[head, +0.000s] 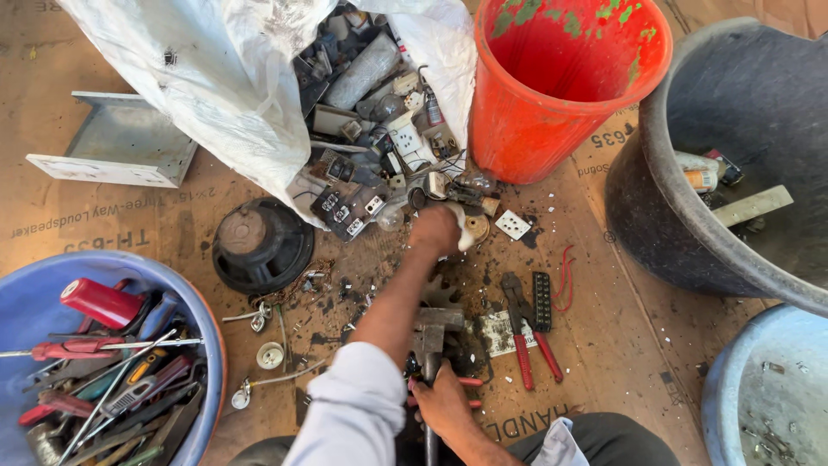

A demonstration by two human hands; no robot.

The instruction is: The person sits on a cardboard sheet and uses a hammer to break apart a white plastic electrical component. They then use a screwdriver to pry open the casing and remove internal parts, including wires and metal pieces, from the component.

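Two hands work over scrap on cardboard. Your left hand (434, 229) reaches far, closed on a white fitting (467, 231) below the sack (216, 78). Your right hand (444, 401), near you, grips a hammer (431, 332). Loose shards could cut your outstretched fingers.

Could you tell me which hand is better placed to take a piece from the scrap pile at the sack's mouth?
Left, probably. The left hand is at the edge of the scrap pile, on a cream piece; the right hand is near the body, closed round the hammer.
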